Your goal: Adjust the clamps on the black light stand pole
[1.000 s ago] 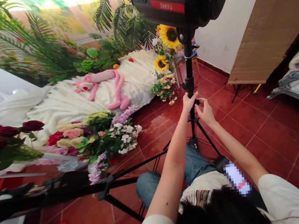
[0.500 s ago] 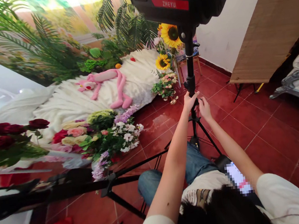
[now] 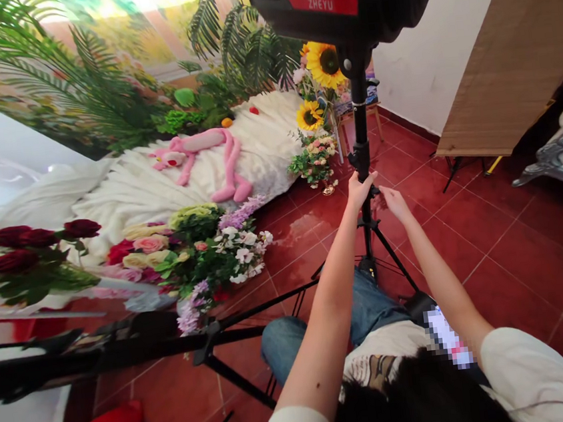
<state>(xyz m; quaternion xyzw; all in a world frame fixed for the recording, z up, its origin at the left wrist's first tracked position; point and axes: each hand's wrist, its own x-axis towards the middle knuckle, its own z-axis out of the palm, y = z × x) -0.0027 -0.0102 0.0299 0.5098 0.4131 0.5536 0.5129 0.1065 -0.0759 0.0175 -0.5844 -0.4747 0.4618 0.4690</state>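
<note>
The black light stand (image 3: 360, 122) stands upright on spread legs, just ahead of the seated person, with a bulky lamp (image 3: 320, 5) at its head. The left hand (image 3: 360, 191) is wrapped around the pole, below the upper collar. The fingers of the right hand (image 3: 395, 204) are bent beside a dark knob (image 3: 374, 191); whether they pinch it, I cannot tell. In my judgement the pole is stiff and smooth, the assembly top-heavy and the lamp fragile; the sound hold is around the pole, with the knob turned separately. The floor (image 3: 531, 285) is red tile, glossy in places and possibly slick under the feet. To the far left, a pink plush toy (image 3: 229, 166) lies on white cloth (image 3: 273, 128); flowers (image 3: 205, 252) stand nearer. A brown backdrop (image 3: 487, 62) hangs at far right.
</note>
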